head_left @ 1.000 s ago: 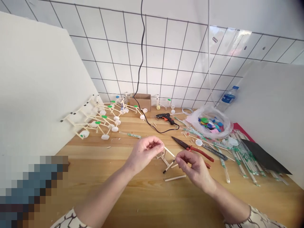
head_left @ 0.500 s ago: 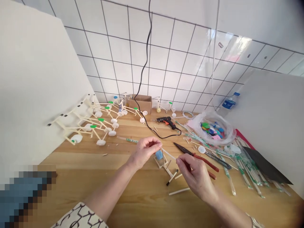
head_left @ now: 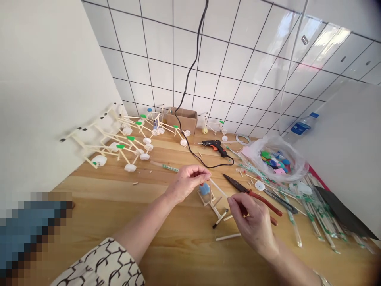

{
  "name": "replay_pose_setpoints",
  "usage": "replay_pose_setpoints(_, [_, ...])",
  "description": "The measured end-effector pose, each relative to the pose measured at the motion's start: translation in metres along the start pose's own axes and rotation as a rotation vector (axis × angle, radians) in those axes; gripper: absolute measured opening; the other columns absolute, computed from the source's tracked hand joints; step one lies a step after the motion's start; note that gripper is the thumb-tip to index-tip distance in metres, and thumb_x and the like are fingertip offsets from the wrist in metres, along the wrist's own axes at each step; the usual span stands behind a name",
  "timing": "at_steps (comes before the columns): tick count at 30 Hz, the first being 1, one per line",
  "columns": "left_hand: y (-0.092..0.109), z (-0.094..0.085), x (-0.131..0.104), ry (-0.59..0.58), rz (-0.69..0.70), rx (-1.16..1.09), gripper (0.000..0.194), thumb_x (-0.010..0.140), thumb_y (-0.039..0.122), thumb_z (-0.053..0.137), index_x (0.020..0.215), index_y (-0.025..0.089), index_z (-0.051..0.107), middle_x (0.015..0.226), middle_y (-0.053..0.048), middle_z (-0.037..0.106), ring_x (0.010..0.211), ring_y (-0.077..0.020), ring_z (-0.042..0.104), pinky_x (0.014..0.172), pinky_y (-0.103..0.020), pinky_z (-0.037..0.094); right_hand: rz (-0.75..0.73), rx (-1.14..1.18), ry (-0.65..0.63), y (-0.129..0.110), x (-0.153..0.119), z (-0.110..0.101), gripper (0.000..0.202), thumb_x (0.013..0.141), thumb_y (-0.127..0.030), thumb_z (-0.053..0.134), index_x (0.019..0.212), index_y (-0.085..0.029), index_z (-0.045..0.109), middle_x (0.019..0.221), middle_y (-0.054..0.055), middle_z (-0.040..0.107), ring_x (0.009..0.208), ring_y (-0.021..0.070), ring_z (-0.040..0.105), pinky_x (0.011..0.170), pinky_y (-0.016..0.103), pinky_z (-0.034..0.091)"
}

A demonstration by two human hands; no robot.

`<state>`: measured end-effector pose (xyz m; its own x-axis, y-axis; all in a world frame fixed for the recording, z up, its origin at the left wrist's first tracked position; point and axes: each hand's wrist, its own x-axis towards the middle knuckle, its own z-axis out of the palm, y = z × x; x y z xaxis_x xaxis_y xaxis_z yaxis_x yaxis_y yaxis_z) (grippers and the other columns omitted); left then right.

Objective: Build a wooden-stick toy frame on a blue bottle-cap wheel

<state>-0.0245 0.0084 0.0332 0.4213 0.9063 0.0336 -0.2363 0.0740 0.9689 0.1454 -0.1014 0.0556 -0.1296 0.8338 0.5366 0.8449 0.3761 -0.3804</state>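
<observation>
A thin white stick [head_left: 218,187] is stretched between my two hands. My left hand [head_left: 190,180] pinches its upper left end, and my right hand [head_left: 253,222] pinches the lower right end. Under the stick, on the wooden table, stands a small stick frame [head_left: 214,209] with a blue piece [head_left: 204,189] and a black-tipped crossbar. Pliers with red handles [head_left: 260,199] lie beside my right hand, partly behind it. Another white stick [head_left: 228,237] rests on the table at the near side of the frame.
Several stick models with white wheels [head_left: 130,168] stand at the left. Behind are a cardboard box [head_left: 190,121] and a black glue gun [head_left: 214,146] with its cord. At the right are a bag of coloured caps [head_left: 290,174], a bottle [head_left: 304,126] and wrapped sticks [head_left: 321,222].
The view has shifted, so the table and objects appear slightly farther right and mostly higher. Both hands keep their pinch on the white stick above the small frame.
</observation>
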Motion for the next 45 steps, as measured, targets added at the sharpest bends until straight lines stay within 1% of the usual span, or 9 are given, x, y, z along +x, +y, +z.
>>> replay_pose_setpoints(2, [-0.0017, 0.0002, 0.0006, -0.002, -0.003, -0.001, 0.02, 0.064, 0.033, 0.074, 0.07, 0.014, 0.068, 0.061, 0.001, 0.062, 0.055, -0.0093, 0.052, 0.057, -0.022, 0.044, -0.011, 0.006, -0.002, 0.0009, -0.0006, 0.0013, 0.015, 0.087, -0.015, 0.051, 0.072, -0.017, 0.052, 0.053, -0.004, 0.051, 0.044, 0.0064, 0.044, 0.045, 0.019, 0.035])
replay_pose_setpoints(7, [-0.004, -0.0012, 0.0009, -0.017, -0.011, 0.022, 0.021, 0.064, 0.034, 0.074, 0.069, 0.014, 0.068, 0.061, 0.001, 0.063, 0.057, -0.01, 0.053, 0.058, -0.023, 0.044, -0.056, 0.027, 0.039, 0.0012, -0.0007, 0.0039, 0.014, 0.086, -0.012, 0.052, 0.073, -0.017, 0.052, 0.055, -0.003, 0.052, 0.046, 0.0065, 0.045, 0.047, 0.019, 0.034])
replay_pose_setpoints(13, [-0.0056, -0.0043, 0.0013, -0.024, -0.009, 0.033, 0.021, 0.066, 0.034, 0.073, 0.07, 0.014, 0.069, 0.063, 0.0, 0.064, 0.059, -0.0105, 0.054, 0.06, -0.023, 0.044, -0.083, 0.028, 0.037, 0.0009, 0.0013, 0.004, 0.014, 0.086, -0.01, 0.052, 0.074, -0.017, 0.051, 0.056, -0.004, 0.051, 0.048, 0.0062, 0.045, 0.048, 0.018, 0.034])
replay_pose_setpoints(22, [-0.006, -0.0048, 0.0013, -0.063, -0.03, 0.055, 0.024, 0.066, 0.036, 0.073, 0.074, 0.014, 0.07, 0.063, 0.0, 0.064, 0.059, -0.01, 0.054, 0.06, -0.023, 0.044, -0.08, 0.037, 0.02, -0.002, 0.0018, 0.0031, 0.014, 0.086, -0.011, 0.052, 0.073, -0.017, 0.052, 0.055, -0.004, 0.051, 0.047, 0.0066, 0.044, 0.047, 0.018, 0.034])
replay_pose_setpoints(28, [-0.0079, -0.0064, 0.0021, -0.066, -0.023, 0.069, 0.024, 0.066, 0.037, 0.073, 0.072, 0.014, 0.07, 0.063, 0.0, 0.065, 0.058, -0.0108, 0.054, 0.06, -0.024, 0.044, -0.075, 0.046, 0.018, -0.0006, 0.0017, 0.0027, 0.014, 0.086, -0.01, 0.052, 0.073, -0.017, 0.052, 0.056, -0.003, 0.053, 0.048, 0.0071, 0.045, 0.049, 0.019, 0.036])
replay_pose_setpoints(36, [-0.0036, -0.005, 0.0004, -0.069, -0.026, 0.1, 0.022, 0.068, 0.035, 0.072, 0.068, 0.014, 0.068, 0.062, 0.0, 0.063, 0.059, -0.0109, 0.054, 0.061, -0.024, 0.044, -0.074, 0.056, 0.013, 0.0003, 0.002, 0.0021, 0.014, 0.086, -0.011, 0.052, 0.073, -0.017, 0.052, 0.056, -0.003, 0.052, 0.048, 0.0069, 0.045, 0.048, 0.018, 0.035])
replay_pose_setpoints(41, [-0.0034, -0.0048, 0.0006, -0.063, -0.029, 0.096, 0.021, 0.068, 0.035, 0.072, 0.067, 0.014, 0.067, 0.061, 0.0, 0.063, 0.058, -0.0108, 0.053, 0.06, -0.024, 0.044, -0.083, 0.072, 0.022, -0.0011, 0.0015, 0.0002, 0.013, 0.085, -0.01, 0.052, 0.074, -0.017, 0.053, 0.057, -0.003, 0.054, 0.048, 0.0065, 0.046, 0.048, 0.018, 0.036])
replay_pose_setpoints(45, [-0.0046, -0.0045, 0.0006, -0.069, -0.029, 0.096, 0.022, 0.068, 0.035, 0.071, 0.068, 0.014, 0.067, 0.061, 0.0, 0.063, 0.058, -0.0105, 0.053, 0.06, -0.023, 0.044, -0.083, 0.074, 0.022, -0.0019, 0.0022, -0.0001, 0.013, 0.086, -0.011, 0.052, 0.074, -0.017, 0.053, 0.056, -0.003, 0.053, 0.047, 0.0064, 0.045, 0.047, 0.018, 0.036])
